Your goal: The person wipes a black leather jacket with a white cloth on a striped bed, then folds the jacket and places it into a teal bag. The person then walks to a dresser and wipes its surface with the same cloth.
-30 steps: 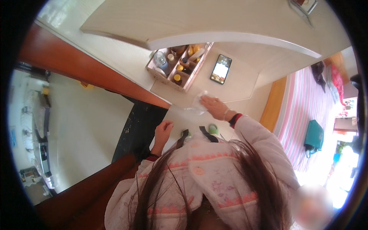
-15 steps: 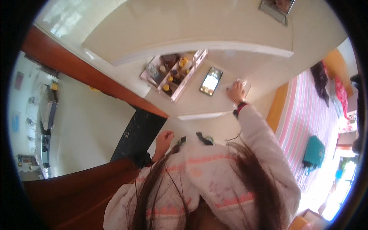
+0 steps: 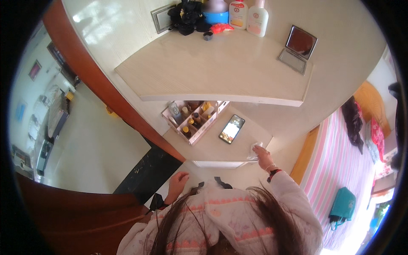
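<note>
On the lower shelf, my right hand presses a crumpled white tissue near the front right edge, its fingers closed over it. A phone with a lit screen lies to the left of that hand. Farther left sits a pink divided organizer box holding several small bottles, some yellow-capped. My left hand hovers below the shelf's front edge, away from everything, with its fingers curled in and nothing visible in them.
Above the lower shelf juts an upper shelf with pump bottles, an open compact mirror and a black flower-like item. To the right stands a bed with a striped sheet and a teal bag.
My right hand has drawn the tissue across the lower shelf toward its front edge. The view has tilted, and the upper shelf's items now show. My left hand stays curled below the shelf.
</note>
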Demonstrator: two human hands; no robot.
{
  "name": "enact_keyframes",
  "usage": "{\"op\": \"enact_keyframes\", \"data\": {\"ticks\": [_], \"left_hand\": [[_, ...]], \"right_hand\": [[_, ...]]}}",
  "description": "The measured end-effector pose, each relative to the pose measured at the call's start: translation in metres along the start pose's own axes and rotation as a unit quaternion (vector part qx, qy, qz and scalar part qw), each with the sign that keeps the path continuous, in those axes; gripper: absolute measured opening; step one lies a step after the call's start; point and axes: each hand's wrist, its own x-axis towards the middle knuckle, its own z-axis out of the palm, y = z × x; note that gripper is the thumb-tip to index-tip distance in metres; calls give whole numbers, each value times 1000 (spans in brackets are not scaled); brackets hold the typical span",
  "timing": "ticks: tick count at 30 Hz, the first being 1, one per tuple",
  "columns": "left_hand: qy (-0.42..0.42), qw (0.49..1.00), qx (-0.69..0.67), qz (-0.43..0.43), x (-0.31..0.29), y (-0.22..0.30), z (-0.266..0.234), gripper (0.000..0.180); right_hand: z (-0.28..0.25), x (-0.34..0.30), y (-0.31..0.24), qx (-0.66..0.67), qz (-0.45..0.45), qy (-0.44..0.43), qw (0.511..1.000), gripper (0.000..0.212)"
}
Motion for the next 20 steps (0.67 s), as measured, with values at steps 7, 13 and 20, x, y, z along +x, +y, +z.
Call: {"op": "enact_keyframes", "data": {"ticks": [7, 13, 20], "left_hand": [[60, 992, -42, 101, 11, 86, -42, 15], [119, 969, -46, 212, -4, 200, -99, 14], [67, 830, -45, 552, -16, 329, -119, 28]], "right_hand": [[-41, 33, -47, 155, -23, 177, 972, 66], [-156, -54, -147, 357, -25, 151, 921, 19], [-322, -132, -253, 321, -475, 340, 745, 71]]}}
